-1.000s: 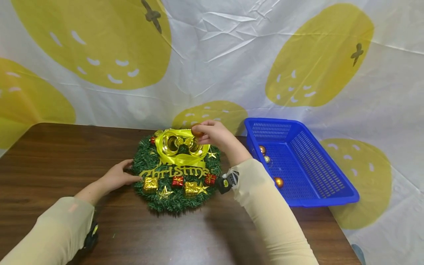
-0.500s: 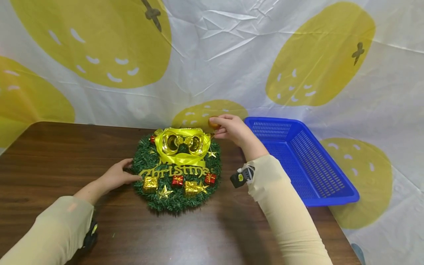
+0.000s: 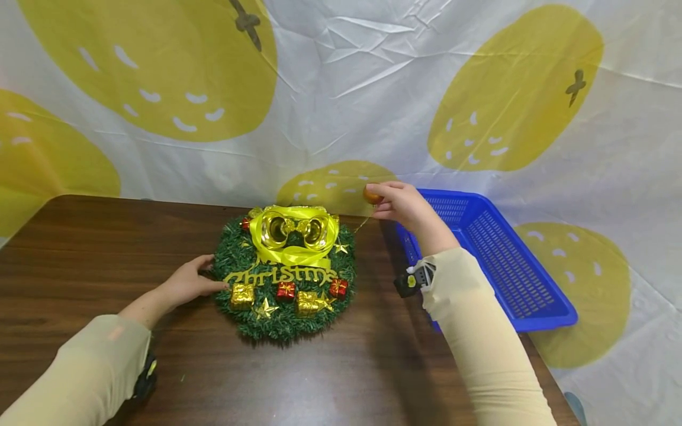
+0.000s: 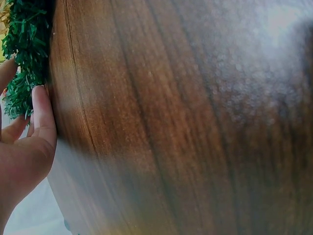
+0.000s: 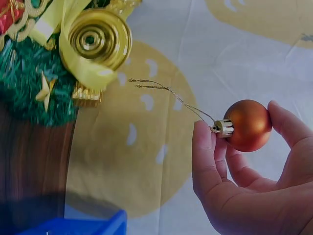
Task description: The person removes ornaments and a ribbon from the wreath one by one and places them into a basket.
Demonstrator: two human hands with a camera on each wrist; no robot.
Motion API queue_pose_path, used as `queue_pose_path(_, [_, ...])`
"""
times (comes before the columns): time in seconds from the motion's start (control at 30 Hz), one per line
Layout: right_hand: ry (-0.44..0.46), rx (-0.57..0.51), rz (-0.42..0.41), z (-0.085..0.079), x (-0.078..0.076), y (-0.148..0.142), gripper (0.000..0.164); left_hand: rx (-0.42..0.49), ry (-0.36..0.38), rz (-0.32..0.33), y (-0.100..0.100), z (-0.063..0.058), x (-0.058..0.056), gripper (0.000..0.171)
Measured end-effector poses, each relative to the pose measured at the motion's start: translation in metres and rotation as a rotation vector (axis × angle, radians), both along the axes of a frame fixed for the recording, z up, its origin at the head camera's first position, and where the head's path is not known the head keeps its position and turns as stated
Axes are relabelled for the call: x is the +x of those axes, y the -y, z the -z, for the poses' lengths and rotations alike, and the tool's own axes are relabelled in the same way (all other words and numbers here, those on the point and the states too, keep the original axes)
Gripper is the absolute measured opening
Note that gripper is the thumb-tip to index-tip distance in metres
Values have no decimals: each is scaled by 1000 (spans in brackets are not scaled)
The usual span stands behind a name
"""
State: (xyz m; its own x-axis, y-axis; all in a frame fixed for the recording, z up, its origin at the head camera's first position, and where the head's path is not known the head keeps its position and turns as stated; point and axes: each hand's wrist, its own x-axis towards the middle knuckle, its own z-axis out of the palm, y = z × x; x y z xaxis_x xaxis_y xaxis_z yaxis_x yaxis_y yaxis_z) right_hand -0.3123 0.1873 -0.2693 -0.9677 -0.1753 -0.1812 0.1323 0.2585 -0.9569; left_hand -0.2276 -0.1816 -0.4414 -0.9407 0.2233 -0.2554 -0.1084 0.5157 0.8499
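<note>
A green Christmas wreath (image 3: 285,329) lies on the table, with two gold bells (image 3: 277,231), yellow ribbon, small red and gold gift boxes, gold stars and a gold "Christmas" lettering on it. My left hand (image 3: 183,287) holds the wreath by its left edge, thumb and fingers on either side of the foliage. Between thumb and fingers of my right hand (image 3: 407,207) is an orange bauble (image 5: 248,126) with a gold cap. From the cap a thin gold string loop (image 5: 182,101) trails free toward the wreath. The right hand is above the gap between wreath and basket.
A blue plastic basket (image 3: 527,290) with slotted walls stands at the table's right end, partly hidden by my right arm. The brown wooden table (image 3: 256,384) meets a white cloth backdrop (image 3: 351,106) with yellow fruit prints at its back edge.
My right hand has moved right with the orange bauble, from above the bells toward the basket, and the string now shows. The left hand and wreath have stayed still.
</note>
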Motion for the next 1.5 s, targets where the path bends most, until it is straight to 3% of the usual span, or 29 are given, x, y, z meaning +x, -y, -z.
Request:
queue_pose_path(0.23, [5, -47, 36, -6, -2, -27, 16, 3, 2, 5, 0, 0, 0, 94])
queue_pose_path(0.4, [19, -62, 64, -7, -5, -51, 12, -4, 2, 5, 0, -1, 1, 94])
queue_pose_path(0.57, [70, -36, 88, -3, -7, -76, 12, -19, 0, 5, 1, -3, 2, 94])
queue_pose_path(1.03, [193, -64, 252, 16, -3, -133, 20, -25, -7, 13, 0, -4, 3, 94])
queue_pose_path(1.3, [268, -5, 272, 25, 2, -151, 22, -15, -4, 15, -1, -5, 4, 93])
queue_pose_path(1.5, [309, 100, 284, 32, 6, -163, 25, -20, -4, 16, -1, -5, 3, 94])
